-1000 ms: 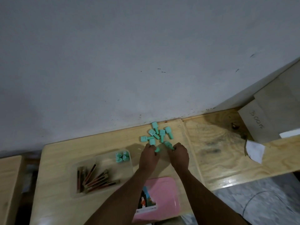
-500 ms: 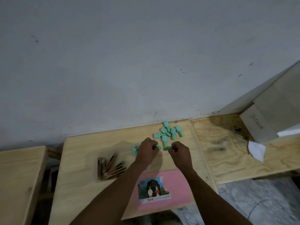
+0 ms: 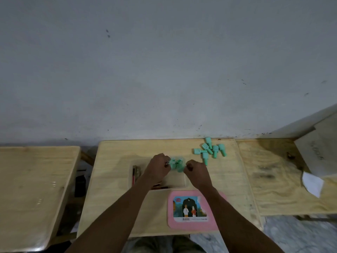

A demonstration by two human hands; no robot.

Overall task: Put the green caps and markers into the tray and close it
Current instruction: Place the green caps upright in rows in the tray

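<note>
Both hands are curled over the far end of the tray; the left hand (image 3: 158, 168) is closed with its fingertips at a small cluster of green caps (image 3: 176, 164), and the right hand (image 3: 196, 169) is pinched shut just right of that cluster, though whether a cap is actually held in either cannot be told, since the fingers hide it; the clear tray (image 3: 179, 181) lies on the middle wooden table (image 3: 113, 170), and the cluster appears to sit in its far right corner; markers (image 3: 135, 175) are seen at the tray's left end, partly covered by the left forearm; a loose pile of green caps (image 3: 209, 150) is left on the table, far and to the right, well apart from the tray; the pink lid (image 3: 191, 209) lies flat on the near side of the table, just beside the tray and not on it; the task is judged to be partly done: some caps and the markers are in, the loose pile is yet to be moved across, and the lid is not yet fitted.
</note>
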